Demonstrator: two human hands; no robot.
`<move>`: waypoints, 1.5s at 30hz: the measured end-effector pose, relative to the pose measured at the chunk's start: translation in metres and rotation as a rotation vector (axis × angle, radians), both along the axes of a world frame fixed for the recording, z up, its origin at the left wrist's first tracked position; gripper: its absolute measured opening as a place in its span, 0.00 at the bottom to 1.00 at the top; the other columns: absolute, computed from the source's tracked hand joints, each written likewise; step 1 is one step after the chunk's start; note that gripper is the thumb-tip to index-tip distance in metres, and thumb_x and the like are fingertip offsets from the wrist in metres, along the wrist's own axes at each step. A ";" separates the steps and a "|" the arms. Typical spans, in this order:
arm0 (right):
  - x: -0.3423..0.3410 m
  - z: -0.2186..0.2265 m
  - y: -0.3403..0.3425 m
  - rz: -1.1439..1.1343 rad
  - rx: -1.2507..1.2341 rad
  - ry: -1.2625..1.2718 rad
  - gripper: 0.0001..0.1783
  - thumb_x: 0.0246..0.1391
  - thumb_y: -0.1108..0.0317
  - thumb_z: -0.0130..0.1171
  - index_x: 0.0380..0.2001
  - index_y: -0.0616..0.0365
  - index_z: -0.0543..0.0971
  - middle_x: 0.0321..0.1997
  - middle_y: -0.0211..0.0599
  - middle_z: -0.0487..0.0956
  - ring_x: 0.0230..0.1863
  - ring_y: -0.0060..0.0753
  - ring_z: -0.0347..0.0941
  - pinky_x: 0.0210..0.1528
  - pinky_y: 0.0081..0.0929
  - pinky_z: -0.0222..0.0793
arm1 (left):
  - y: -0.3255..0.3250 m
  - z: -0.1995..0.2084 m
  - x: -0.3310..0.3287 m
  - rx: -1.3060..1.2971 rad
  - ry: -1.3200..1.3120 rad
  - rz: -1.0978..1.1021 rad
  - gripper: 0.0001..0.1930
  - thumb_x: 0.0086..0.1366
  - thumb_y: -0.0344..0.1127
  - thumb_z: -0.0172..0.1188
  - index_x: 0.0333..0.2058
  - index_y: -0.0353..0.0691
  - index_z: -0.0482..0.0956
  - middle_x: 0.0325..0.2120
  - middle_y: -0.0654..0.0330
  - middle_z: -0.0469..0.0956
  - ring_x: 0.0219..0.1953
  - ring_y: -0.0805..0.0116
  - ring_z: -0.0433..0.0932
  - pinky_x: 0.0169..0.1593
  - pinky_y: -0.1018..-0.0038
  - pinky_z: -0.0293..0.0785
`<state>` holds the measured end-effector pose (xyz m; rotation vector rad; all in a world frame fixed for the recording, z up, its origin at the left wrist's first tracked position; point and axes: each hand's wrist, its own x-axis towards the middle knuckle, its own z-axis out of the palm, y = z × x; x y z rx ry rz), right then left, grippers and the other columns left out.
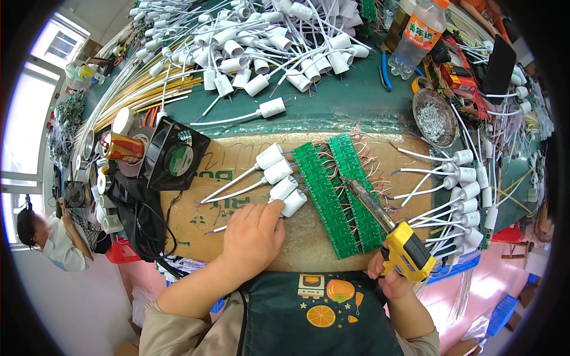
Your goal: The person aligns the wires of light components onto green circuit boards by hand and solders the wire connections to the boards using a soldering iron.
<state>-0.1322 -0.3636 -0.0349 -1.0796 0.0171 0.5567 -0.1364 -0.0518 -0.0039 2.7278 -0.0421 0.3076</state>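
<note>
My left hand (pixel 254 234) is closed, its thumb and forefinger at the end of a white plastic cylinder (pixel 293 203) with a cable. Several similar white cylinders (pixel 270 156) lie beside it in a row, thin wires poking out toward the boards. In my right hand (pixel 392 277) is a yellow-and-black soldering gun (pixel 407 252). Its metal tip reaches over two long strips of small green circuit boards (pixel 325 199), which lie side by side with thin red and white wires sticking out. Whether the tip touches a board, I cannot tell.
Cardboard (pixel 237 246) covers the bench before me. A black fan (pixel 175 154) and a can (pixel 124 147) stand left; more cabled cylinders (pixel 466 204) lie right. Behind are a heap of cylinders (pixel 255 47), a bottle (pixel 418 38) and a dish of silvery bits (pixel 434 118). Another person (pixel 56 237) sits far left.
</note>
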 end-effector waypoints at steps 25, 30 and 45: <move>-0.003 -0.016 -0.006 0.035 0.023 -0.095 0.45 0.51 0.50 0.72 0.65 0.57 0.63 0.29 0.32 0.70 0.28 0.30 0.68 0.31 0.31 0.66 | 0.060 0.011 0.169 0.125 0.131 -0.018 0.17 0.59 0.33 0.64 0.47 0.39 0.79 0.46 0.51 0.80 0.50 0.49 0.78 0.54 0.57 0.73; 0.001 -0.014 -0.001 0.031 0.072 -0.159 0.34 0.56 0.55 0.68 0.59 0.61 0.67 0.28 0.34 0.71 0.29 0.29 0.68 0.31 0.29 0.68 | 0.047 0.037 0.158 0.048 -0.253 0.015 0.17 0.59 0.30 0.63 0.48 0.39 0.80 0.42 0.51 0.82 0.42 0.53 0.82 0.48 0.63 0.77; -0.001 -0.003 0.001 0.000 0.004 -0.068 0.45 0.50 0.47 0.73 0.64 0.56 0.65 0.28 0.31 0.70 0.26 0.29 0.67 0.29 0.28 0.66 | -0.011 0.041 0.032 -0.118 -0.116 -0.341 0.24 0.45 0.21 0.64 0.45 0.37 0.79 0.40 0.52 0.76 0.35 0.54 0.77 0.37 0.65 0.74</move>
